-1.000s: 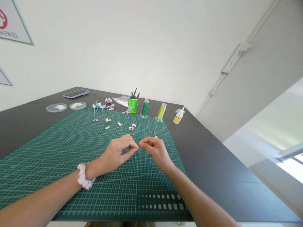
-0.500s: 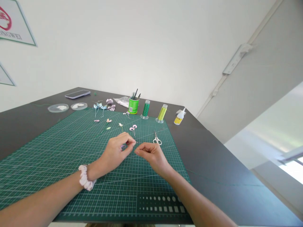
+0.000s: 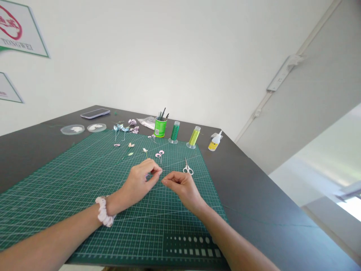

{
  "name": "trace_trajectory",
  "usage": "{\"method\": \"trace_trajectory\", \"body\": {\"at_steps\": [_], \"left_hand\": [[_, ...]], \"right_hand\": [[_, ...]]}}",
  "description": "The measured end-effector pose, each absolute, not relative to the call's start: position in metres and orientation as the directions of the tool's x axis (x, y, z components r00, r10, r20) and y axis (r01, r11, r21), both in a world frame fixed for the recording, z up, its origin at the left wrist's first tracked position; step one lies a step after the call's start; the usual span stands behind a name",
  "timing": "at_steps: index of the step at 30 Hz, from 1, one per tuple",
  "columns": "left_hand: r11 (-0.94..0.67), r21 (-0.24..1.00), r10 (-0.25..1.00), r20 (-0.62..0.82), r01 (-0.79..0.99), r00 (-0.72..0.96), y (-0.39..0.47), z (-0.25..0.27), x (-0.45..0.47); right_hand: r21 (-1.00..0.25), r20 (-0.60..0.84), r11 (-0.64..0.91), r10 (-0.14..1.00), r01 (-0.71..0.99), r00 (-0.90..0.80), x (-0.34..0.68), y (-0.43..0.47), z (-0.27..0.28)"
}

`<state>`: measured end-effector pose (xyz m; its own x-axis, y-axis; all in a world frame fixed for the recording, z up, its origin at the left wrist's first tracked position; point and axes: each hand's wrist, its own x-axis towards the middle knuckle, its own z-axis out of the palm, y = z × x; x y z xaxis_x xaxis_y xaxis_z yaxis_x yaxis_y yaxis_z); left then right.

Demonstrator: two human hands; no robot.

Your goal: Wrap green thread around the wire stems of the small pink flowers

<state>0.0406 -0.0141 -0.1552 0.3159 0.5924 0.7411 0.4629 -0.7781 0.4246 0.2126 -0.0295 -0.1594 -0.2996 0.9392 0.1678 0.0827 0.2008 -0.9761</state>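
Note:
Above the green cutting mat (image 3: pixel 124 233), my left hand (image 3: pixel 143 178), with a pale scrunchie (image 3: pixel 103 212) at the wrist, pinches thumb and forefinger together. A hint of purple shows behind its fingers, too hidden to name. Close beside it, fingertips a small gap apart, my right hand (image 3: pixel 182 187) is closed in a pinch too; whatever it holds is too small to see. White-handled scissors (image 3: pixel 188 170) lie just beyond the right hand. Past the left hand are two pink ring-shaped petals (image 3: pixel 158 155) on thin stems, a white bud (image 3: pixel 144 150) and a peach flower (image 3: pixel 131 145).
Farther back stand a green can (image 3: pixel 160 128) of tools, a green thread spool (image 3: pixel 175 131), a yellow-green spool (image 3: pixel 194 136) and a glue bottle (image 3: pixel 214 142). Blue flowers (image 3: pixel 120 128), two shallow dishes (image 3: pixel 72 130) and a phone (image 3: pixel 95 113) lie at the back left.
The view has shifted slightly, so the whole table sits a little farther right and lower. Both hands keep nearly the same pinched pose; less purple shows behind the left fingers.

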Motion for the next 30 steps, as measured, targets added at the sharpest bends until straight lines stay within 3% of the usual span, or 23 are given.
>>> {"method": "trace_trajectory", "body": {"at_steps": [5, 13, 30], "left_hand": [[-0.777, 0.419, 0.593, 0.738, 0.470, 0.322, -0.0138, -0.1578, 0.0415], [-0.775, 0.375, 0.578, 0.746, 0.509, 0.331, -0.0139, -0.1578, 0.0418], [-0.795, 0.361, 0.556, 0.754, 0.487, 0.349, -0.0142, -0.1555, 0.0404]], "right_hand": [[-0.947, 0.237, 0.285, 0.932, 0.148, -0.274, 0.2115, -0.0314, -0.1621], [-0.756, 0.455, 0.538, 0.841, 0.372, -0.292, 0.2136, -0.0343, -0.1664], [-0.680, 0.532, 0.620, 0.784, 0.391, -0.318, 0.2130, -0.0369, -0.1659]]}}
